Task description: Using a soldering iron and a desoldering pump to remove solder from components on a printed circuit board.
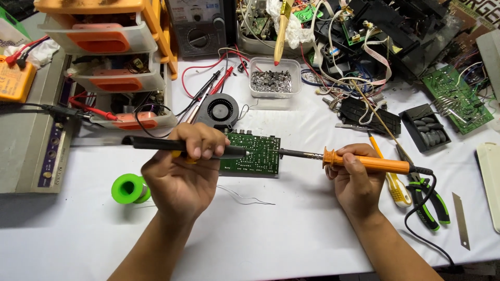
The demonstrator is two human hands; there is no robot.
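Observation:
My left hand (182, 171) grips a long black desoldering pump (156, 144), held level with its tip at the left edge of a green circuit board (258, 156) lying on the white table. An orange-handled soldering iron (370, 163) is in my right hand (357, 179); its dark metal tip reaches the board's right edge. A black cord runs from the iron's handle down to the right. Thin solder wire (245, 198) trails on the table between my hands, and a green solder spool (130, 188) sits left of my left hand.
A small black blower fan (217, 111) and a clear tub of metal parts (272, 79) lie behind the board. Drawers (112, 67) and a grey unit (31, 135) fill the left. Green-handled pliers (429, 200), a toothbrush (398, 190), a blade (461, 213) and another circuit board (458, 99) lie right.

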